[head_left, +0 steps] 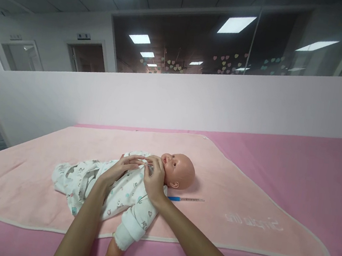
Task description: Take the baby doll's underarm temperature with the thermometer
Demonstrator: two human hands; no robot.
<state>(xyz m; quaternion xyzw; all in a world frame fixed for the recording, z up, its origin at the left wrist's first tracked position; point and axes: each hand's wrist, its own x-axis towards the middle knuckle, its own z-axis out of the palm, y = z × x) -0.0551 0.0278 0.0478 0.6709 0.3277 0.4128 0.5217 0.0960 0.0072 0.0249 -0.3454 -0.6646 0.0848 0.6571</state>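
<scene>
A bald baby doll [180,171] lies on its back, head to the right, in a white printed outfit [127,189]. My left hand [125,166] reaches over the doll's chest, its long fingers close together, the tips at the cloth near the neckline. Just below the chin, my right hand [155,178] has its fingers bent and pinched on the same cloth. The fingertips of both hands almost meet, and the bit of cloth between them is mostly hidden. A thermometer [186,199] with a blue end lies beside the doll's neck, touched by neither hand.
The doll lies on a peach blanket [253,199] with a pale border, spread over a pink surface [319,178]. Behind it runs a low white wall [193,101] with glass above. One doll arm [113,255] hangs toward the near edge.
</scene>
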